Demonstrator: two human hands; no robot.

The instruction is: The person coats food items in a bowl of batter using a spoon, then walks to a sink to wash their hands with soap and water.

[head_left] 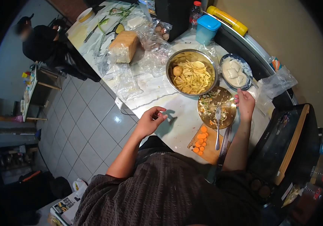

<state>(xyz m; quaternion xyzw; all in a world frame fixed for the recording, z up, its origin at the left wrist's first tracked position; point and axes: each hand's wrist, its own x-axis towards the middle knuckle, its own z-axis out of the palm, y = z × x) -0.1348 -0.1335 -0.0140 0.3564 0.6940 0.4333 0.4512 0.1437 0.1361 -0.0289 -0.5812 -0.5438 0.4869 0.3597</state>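
Loosely curled, my left hand [152, 121] hangs near the front edge of the table with a gap between thumb and forefinger and nothing held. My right hand [246, 103], its fingers half bent and slightly apart, is right beside the rim of a brown plate [206, 117] with chopped food scraps on it. A fork [218, 122] lies across that plate. Just beyond my right fingers stands a dark-rimmed bowl [249, 67] of white creamy food with a utensil in it. A steel bowl [169, 72] holds cut potato strips. Orange carrot slices [200, 141] rest on a wooden board [208, 155].
A knife [224, 147] lies beside the board. Bagged bread [123, 46], plastic wrap [129, 84], a blue-lidded container [208, 30] and a red-capped bottle [195, 15] occupy the far side. A black oven [278, 143] stands at right. Another person [48, 47] stands at far left.
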